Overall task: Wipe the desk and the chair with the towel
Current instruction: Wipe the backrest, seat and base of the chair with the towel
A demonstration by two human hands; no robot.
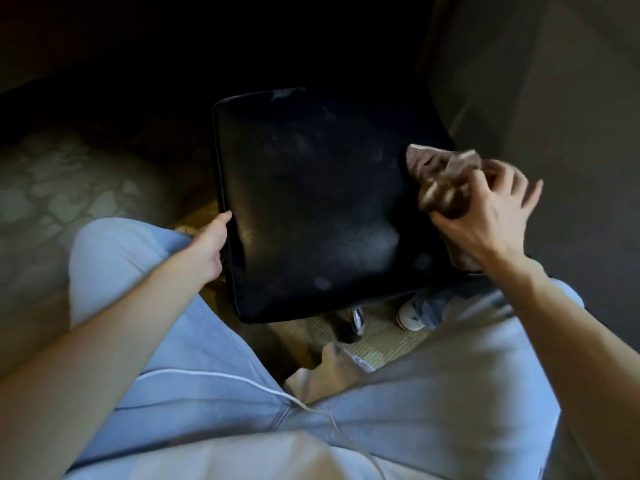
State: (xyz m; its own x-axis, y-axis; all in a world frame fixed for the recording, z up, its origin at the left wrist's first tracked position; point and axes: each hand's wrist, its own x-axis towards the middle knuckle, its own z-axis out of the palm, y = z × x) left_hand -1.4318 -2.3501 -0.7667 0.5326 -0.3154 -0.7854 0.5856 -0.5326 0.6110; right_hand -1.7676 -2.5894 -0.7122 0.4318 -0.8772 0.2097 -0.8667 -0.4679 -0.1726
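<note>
Gripping the seat [311,202] edge, the left hand [209,247] steadies the chair; the right hand [485,216] clutches the towel [440,178] loosely, so it could slip mid-wipe.

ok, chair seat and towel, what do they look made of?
The chair seat: probably black leather or vinyl, smooth, dull sheen with pale smudges. The towel: soft brown woven cloth, likely terry, crumpled and floppy in the right hand.

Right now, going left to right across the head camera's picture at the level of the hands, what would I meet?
First the left hand, then the black chair seat, the brown towel, the right hand.
</note>
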